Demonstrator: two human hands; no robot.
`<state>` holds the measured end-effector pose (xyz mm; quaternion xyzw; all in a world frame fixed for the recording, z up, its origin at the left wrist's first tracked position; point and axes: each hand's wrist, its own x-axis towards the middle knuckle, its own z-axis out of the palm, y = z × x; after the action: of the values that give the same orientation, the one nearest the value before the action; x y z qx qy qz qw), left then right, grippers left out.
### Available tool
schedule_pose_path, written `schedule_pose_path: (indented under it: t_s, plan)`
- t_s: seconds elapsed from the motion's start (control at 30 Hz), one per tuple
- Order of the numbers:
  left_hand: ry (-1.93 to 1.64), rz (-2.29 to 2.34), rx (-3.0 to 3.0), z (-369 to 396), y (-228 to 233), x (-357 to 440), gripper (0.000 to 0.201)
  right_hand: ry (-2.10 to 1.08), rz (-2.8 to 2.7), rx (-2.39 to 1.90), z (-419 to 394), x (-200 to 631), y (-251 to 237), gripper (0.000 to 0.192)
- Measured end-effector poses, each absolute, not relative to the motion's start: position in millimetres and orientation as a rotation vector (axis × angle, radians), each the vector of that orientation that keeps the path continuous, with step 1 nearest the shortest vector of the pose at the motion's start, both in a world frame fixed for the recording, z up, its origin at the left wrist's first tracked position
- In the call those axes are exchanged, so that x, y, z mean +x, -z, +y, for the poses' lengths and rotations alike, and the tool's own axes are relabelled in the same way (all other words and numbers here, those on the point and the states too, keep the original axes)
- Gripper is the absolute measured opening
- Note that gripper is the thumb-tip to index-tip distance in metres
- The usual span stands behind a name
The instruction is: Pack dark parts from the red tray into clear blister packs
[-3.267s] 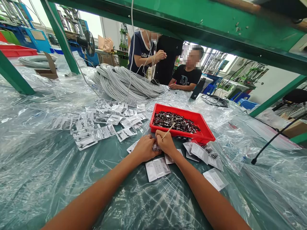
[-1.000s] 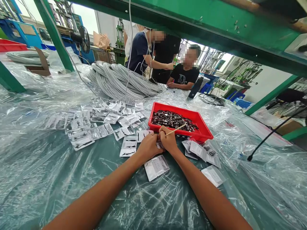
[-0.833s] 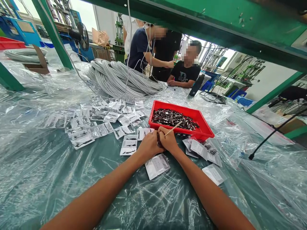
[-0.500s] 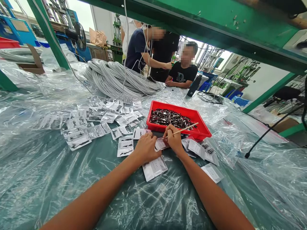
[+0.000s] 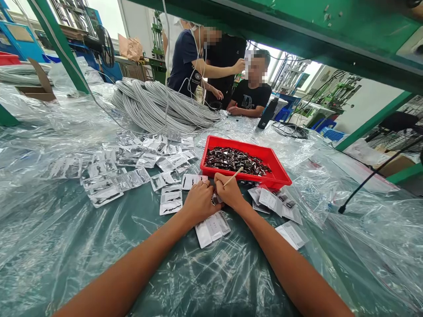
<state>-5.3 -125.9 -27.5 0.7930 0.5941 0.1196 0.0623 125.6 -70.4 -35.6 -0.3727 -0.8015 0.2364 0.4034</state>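
Red plastic forms the tray [image 5: 277, 169], which holds a heap of small dark pieces [image 5: 233, 159] on the sheet-covered table [image 5: 165, 268], just beyond the person's hands. The right hand's grip [image 5: 229, 191] is clamped on a thin pale stick [image 5: 233, 177] slanting up toward the tray, while the left hand's grip [image 5: 200, 198] pinches a small clear packet [image 5: 216, 199], largely hidden where the two hands meet. Flat white pouches [image 5: 211, 230] lie just in front of the left hand, with more packets [image 5: 276, 202] by the tray's right end.
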Motion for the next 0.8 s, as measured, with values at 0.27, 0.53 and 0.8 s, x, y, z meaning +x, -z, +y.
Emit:
schedule_pose_path:
  t_s: [0.27, 0.53, 0.8]
  plan:
    - [-0.318, 1.772, 2.363, -128.6, 23.3, -3.0, 0.043, -0.903, -2.1, -1.011, -77.8, 140.9, 23.5, 0.015]
    - [-0.222, 1.858, 2.389, -133.5, 13.5, -8.1, 0.046, -0.913, -1.706, -1.054, -68.6, 155.9, 25.9, 0.012]
    - [-0.429, 1.718, 2.397, -121.5, 26.4, 1.6, 0.041, -0.751, -1.775, -1.027, -66.8, 143.8, 37.3, 0.011]
